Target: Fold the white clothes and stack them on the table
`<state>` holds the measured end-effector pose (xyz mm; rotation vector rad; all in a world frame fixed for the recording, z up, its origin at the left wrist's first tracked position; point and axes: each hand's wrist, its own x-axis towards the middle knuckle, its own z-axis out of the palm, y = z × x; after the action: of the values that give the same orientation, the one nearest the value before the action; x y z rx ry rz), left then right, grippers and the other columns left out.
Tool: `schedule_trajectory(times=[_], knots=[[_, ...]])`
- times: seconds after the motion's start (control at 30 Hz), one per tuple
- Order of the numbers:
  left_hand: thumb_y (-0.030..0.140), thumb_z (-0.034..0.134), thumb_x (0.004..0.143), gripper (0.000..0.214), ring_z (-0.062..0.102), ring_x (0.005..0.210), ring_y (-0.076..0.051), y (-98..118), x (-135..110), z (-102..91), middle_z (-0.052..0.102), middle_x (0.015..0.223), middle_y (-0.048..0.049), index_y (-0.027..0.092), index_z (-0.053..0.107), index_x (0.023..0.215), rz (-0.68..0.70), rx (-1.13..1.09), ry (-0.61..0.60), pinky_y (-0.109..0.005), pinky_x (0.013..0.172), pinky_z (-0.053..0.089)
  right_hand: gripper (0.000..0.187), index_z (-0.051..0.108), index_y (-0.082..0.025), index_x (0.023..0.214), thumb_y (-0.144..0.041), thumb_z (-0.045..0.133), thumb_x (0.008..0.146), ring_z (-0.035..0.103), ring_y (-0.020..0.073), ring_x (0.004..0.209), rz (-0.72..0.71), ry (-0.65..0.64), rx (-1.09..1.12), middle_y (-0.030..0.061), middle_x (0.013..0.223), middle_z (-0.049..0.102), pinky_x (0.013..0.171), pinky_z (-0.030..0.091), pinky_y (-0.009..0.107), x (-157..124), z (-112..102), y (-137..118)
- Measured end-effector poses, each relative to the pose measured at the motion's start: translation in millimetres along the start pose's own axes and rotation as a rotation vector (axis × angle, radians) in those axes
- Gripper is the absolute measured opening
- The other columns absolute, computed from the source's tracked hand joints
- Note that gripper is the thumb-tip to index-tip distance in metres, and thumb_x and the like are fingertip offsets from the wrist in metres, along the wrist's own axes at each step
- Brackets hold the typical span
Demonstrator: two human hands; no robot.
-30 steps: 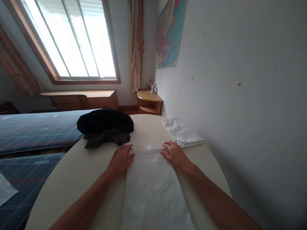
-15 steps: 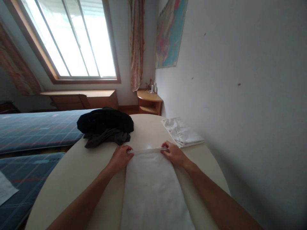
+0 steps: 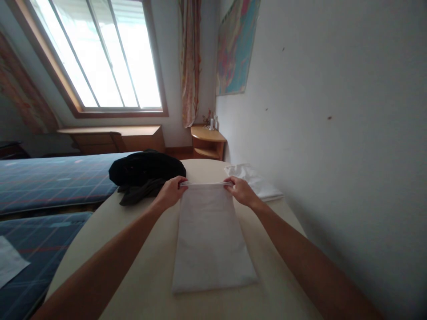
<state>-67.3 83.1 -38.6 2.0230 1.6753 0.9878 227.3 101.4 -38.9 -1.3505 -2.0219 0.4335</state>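
Note:
A long white folded cloth [image 3: 211, 240] lies over the round cream table [image 3: 147, 266], its near edge on the tabletop. My left hand [image 3: 171, 192] pinches the far left corner between thumb and fingers. At the far right corner my right hand [image 3: 240, 190] grips the same edge in a pinch. That far edge is stretched straight between both hands. Just beyond my right hand sits a crumpled white cloth [image 3: 263, 183], partly covered by it. Close to my left hand is a dark grey cloth [image 3: 136, 192] beneath a black bundle [image 3: 147, 168].
Blue plaid mattresses [image 3: 60, 178] lie along the left, with a white piece [image 3: 11, 262] on the nearer one. A wall [image 3: 360, 178] bounds the right side. Behind the table stand a small corner shelf [image 3: 208, 133] and a wooden desk [image 3: 140, 135] under the window.
Both hands have moved away from me, carrying the white cloth's far edge farther across the table. Its near edge has come into view.

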Motion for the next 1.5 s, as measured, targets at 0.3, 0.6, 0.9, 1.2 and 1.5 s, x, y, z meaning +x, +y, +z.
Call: schedule_trajectory(times=[0.3,0.6,0.9,1.2,1.5], knots=[[0.04,0.062,0.078,0.034,0.062,0.065,-0.015,38.9,-39.3,-19.9,0.066,0.079,-0.0023,0.014,0.066,0.101,0.024,-0.267,-0.011,-0.027,0.061,0.052,0.016,0.068,-0.019,0.102,-0.027,0.061,0.089,0.066,0.0169,0.082,-0.111,-0.013,0.062,0.0039,0.094,0.073,0.076,0.052,0.028,-42.2,-37.6,-31.9],[0.042,0.063,0.082,0.028,0.066,0.084,-0.017,47.2,-115.2,-35.6,0.07,0.094,-0.0035,0.02,0.065,0.099,0.019,-0.337,-0.125,-0.029,0.076,0.058,0.022,0.068,-0.022,0.108,-0.024,0.059,0.088,0.067,0.0189,0.092,-0.147,-0.096,0.131,0.006,0.104,0.07,0.083,0.055,0.031,-120.5,-48.4,-48.8],[0.014,0.055,0.083,0.016,0.063,0.099,-0.017,29.3,-170.9,-18.3,0.067,0.1,-0.0051,0.022,0.065,0.092,0.302,-0.154,-0.276,-0.028,0.089,0.051,0.034,0.066,-0.024,0.102,-0.004,0.055,0.077,0.062,0.0202,0.105,-0.2,-0.249,0.041,0.0063,0.111,0.065,0.096,0.049,0.033,-170.7,-29.5,-39.1],[-0.004,0.051,0.071,0.038,0.06,0.095,-0.016,22.9,-187.8,-9.7,0.064,0.097,-0.0042,0.023,0.064,0.094,0.5,-0.027,-0.361,-0.025,0.084,0.05,0.035,0.058,-0.023,0.093,-0.001,0.053,0.066,0.057,0.0221,0.107,-0.27,-0.276,-0.024,0.006,0.11,0.064,0.098,0.044,0.038,-191.0,-18.1,-29.1],[0.023,0.061,0.085,0.009,0.062,0.082,-0.018,35.0,-186.7,-17.9,0.067,0.086,-0.0037,0.024,0.065,0.094,0.487,0.102,-0.417,-0.031,0.08,0.048,0.018,0.061,-0.023,0.088,-0.024,0.068,0.072,0.059,0.0235,0.099,-0.333,-0.363,-0.158,0.0048,0.1,0.068,0.096,0.039,0.04,-191.0,-23.3,-35.1]])
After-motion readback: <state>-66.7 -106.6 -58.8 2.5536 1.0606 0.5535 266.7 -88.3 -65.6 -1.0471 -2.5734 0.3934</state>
